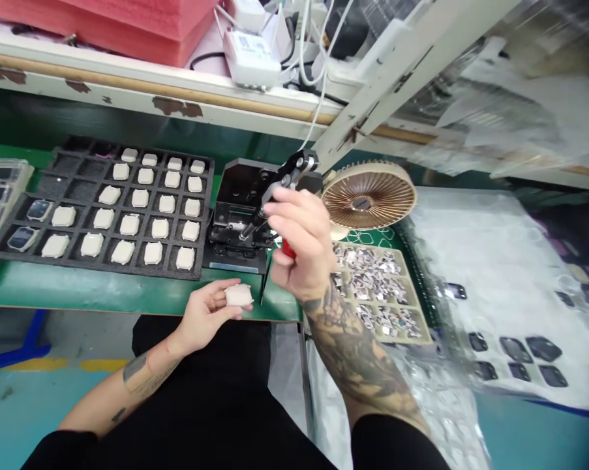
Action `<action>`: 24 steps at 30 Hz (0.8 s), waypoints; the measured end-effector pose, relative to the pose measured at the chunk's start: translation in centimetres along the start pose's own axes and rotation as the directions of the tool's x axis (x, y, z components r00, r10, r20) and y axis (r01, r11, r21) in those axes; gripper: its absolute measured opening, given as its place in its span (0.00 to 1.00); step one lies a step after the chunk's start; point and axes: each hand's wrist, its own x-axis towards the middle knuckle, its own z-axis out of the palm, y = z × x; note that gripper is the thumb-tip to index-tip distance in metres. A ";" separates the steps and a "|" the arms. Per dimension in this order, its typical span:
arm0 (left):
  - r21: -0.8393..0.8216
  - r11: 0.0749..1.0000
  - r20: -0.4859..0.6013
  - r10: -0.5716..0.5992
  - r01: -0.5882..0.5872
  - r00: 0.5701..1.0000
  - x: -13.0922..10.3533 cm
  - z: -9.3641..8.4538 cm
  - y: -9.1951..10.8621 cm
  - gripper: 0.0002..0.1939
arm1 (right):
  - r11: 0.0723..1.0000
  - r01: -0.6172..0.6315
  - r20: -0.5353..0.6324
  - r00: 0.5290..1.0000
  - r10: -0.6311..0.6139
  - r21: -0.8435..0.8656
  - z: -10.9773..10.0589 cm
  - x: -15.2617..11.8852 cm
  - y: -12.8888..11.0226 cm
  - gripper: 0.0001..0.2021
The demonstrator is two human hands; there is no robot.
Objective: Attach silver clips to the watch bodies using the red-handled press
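Note:
My left hand [203, 315] is closed on a cream-coloured watch case [239, 296], pinched between thumb and fingers just over the table's front edge. My right hand [301, 245] is wrapped round the red handle [288, 249] of a black toggle press [233, 219], whose lever [294, 168] rises behind the fingers. Most of the handle is hidden by that hand. Left of the press lies a black foam tray [81, 190] with rows of similar cream cases and two dark-faced watches [23, 239] in its left column.
A round fan [367, 199] stands right of the press, behind a divided tray [424, 334] of small shiny parts. Farther right, dark watch-shaped pieces [543, 348] lie on a pale sheet. A shelf [137, 98] with a red box [128, 29] runs above. A clear tray [5, 196] is far left.

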 end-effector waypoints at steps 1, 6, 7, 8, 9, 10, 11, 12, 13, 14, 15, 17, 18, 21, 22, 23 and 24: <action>0.013 1.000 -0.015 0.005 -0.004 1.000 -0.4 -0.2 0.2 0.27 | 0.999 0.038 -0.026 0.999 -0.037 0.029 0.5 1.3 -0.2 0.29; 0.261 0.960 -0.114 0.137 -0.103 0.984 -1.5 -1.3 1.6 0.18 | 0.987 -0.033 -0.339 0.937 0.085 0.157 1.4 5.8 -3.0 0.28; 0.359 0.924 -0.113 0.180 -0.129 0.977 -1.7 -1.6 2.0 0.17 | 0.985 -0.050 -0.386 0.916 0.111 0.165 1.4 5.6 -3.3 0.29; 0.461 0.873 -0.105 0.232 -0.159 0.967 -1.8 -2.0 2.4 0.16 | 0.987 -0.040 -0.435 0.894 0.104 0.153 1.4 4.9 -3.5 0.30; 0.557 0.808 -0.093 0.290 -0.192 0.952 -1.9 -2.4 2.8 0.16 | 0.992 -0.020 -0.475 0.877 0.077 0.123 1.5 3.6 -3.6 0.28; 0.637 0.738 -0.076 0.348 -0.223 0.934 -2.0 -2.9 3.2 0.16 | 0.996 -0.014 -0.493 0.868 0.058 0.092 1.5 1.7 -3.5 0.24; 0.699 0.671 -0.058 0.399 -0.248 0.915 -2.1 -3.4 3.6 0.17 | 0.999 0.002 -0.505 0.863 0.023 0.048 1.7 -0.6 -3.2 0.18; 0.745 0.612 -0.044 0.441 -0.264 0.897 -2.2 -3.9 4.0 0.17 | 0.998 -0.026 -0.413 0.910 0.044 0.049 1.9 -3.1 -3.0 0.15; 0.781 0.562 -0.033 0.473 -0.273 0.880 -2.1 -4.4 4.4 0.18 | 0.989 -0.121 -0.233 0.962 0.138 0.086 2.2 -5.6 -2.6 0.14; 0.808 0.519 -0.020 0.498 -0.279 0.867 -2.0 -4.8 4.8 0.19 | 0.974 -0.209 -0.077 0.973 0.216 0.093 2.5 -7.9 -2.2 0.15; 0.828 0.483 -0.003 0.514 -0.287 0.858 -1.7 -5.1 5.2 0.19 | 0.962 -0.266 0.057 0.963 0.262 0.061 3.0 -9.9 -1.7 0.16; 0.850 0.418 0.064 0.523 -0.321 0.850 -0.9 -5.4 5.9 0.21 | 0.942 -0.332 0.227 0.915 0.333 -0.043 4.2 -12.4 -0.5 0.21; 0.855 0.385 0.112 0.515 -0.347 0.850 -0.3 -5.3 6.2 0.21 | 0.934 -0.341 0.283 0.890 0.356 -0.103 4.9 -12.9 0.2 0.22; 0.869 0.286 0.246 0.459 -0.404 0.854 1.4 -4.7 6.6 0.22 | 0.907 -0.354 0.423 0.804 0.419 -0.227 6.8 -12.7 2.3 0.23; 0.881 0.251 0.265 0.441 -0.402 0.857 1.8 -4.4 6.5 0.22 | 0.900 -0.363 0.444 0.784 0.435 -0.241 7.2 -12.4 2.7 0.22; 0.895 0.218 0.270 0.429 -0.388 0.862 2.1 -4.1 6.4 0.22 | 0.893 -0.381 0.442 0.776 0.450 -0.241 7.4 -12.2 2.9 0.21; 0.910 0.188 0.263 0.427 -0.369 0.865 2.4 -3.9 6.2 0.23 | 0.884 -0.409 0.418 0.779 0.467 -0.224 7.4 -12.0 2.9 0.20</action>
